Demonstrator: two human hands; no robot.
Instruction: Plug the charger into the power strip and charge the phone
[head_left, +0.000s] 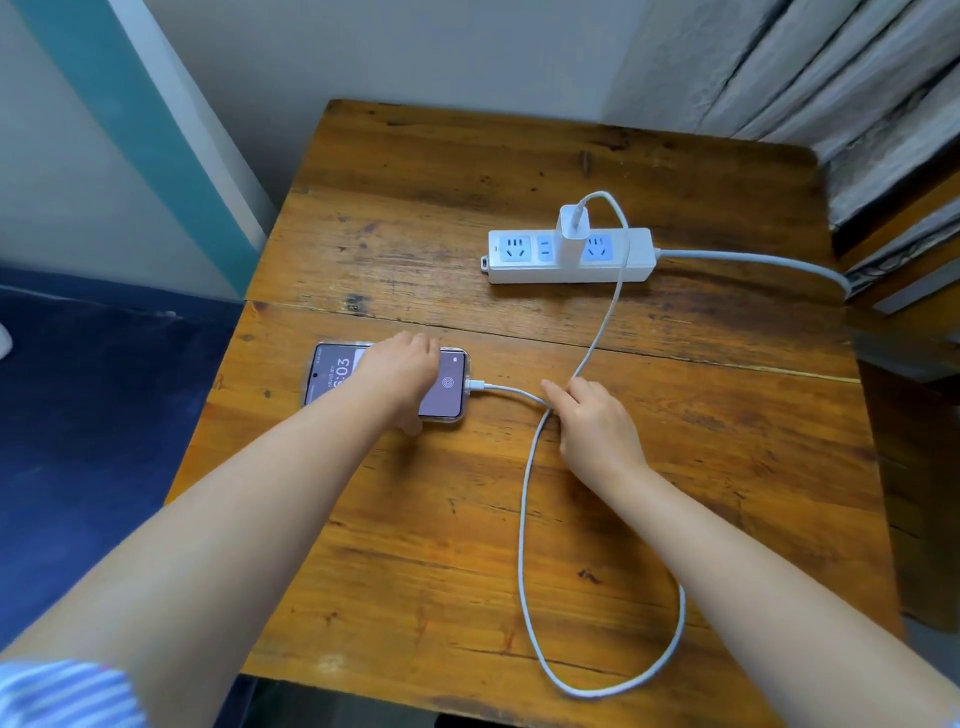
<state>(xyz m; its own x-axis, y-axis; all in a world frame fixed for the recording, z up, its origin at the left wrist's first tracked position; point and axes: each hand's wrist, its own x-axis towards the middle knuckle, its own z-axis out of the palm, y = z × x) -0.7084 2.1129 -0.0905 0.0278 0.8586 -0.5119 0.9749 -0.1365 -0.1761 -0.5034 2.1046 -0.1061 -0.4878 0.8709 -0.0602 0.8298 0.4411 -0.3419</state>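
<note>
A white charger stands plugged into the white power strip on the far right part of the wooden table. Its white cable loops down near the front edge and ends in the right end of the phone. The phone lies flat with its screen lit, showing a clock. My left hand rests over the phone's middle, fingers curled down onto it. My right hand sits just right of the phone, fingers closed around the cable where it crosses itself.
The strip's own grey cord runs off the table's right edge. Grey curtains hang at the back right. A wall with a teal stripe stands to the left, above blue flooring.
</note>
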